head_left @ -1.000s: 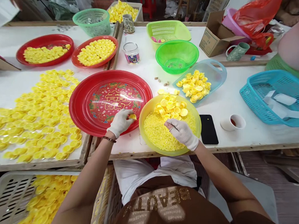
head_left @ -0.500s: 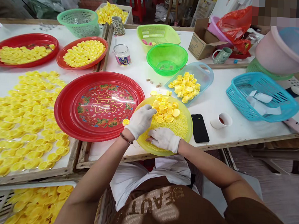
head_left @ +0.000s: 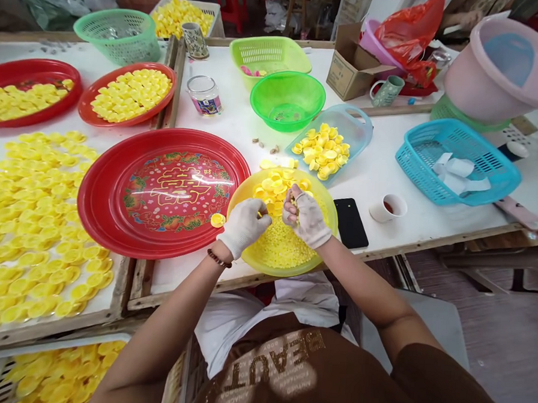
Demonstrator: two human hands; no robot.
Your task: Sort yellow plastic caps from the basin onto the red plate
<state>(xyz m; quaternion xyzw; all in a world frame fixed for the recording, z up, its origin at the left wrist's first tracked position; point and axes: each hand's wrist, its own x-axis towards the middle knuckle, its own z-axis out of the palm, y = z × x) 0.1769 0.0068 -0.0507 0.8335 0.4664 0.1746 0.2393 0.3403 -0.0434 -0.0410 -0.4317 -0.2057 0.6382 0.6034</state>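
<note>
- Head view: our left hand (head_left: 244,226) and right hand (head_left: 308,215) meet over the yellow bowl (head_left: 328,225). Each is pinched shut on something small — what, we cannot tell.
- The bowl sits at the table edge, within easy reach; cups (head_left: 273,187) are heaped at its 12 o'clock.
- At 9 o'clock the red tray (head_left: 102,199) offers open room — one filled cup (head_left: 217,220) lies on its rim.
- A phone (head_left: 349,222) hems the 3 o'clock side.

Two white-topped benches (head_left: 388,171) with wooden edging are set side by side. A wood-patterned floor (head_left: 505,334) is seen at the right. Red plastic stools (head_left: 229,1) are placed on the dim floor beyond the benches.
</note>
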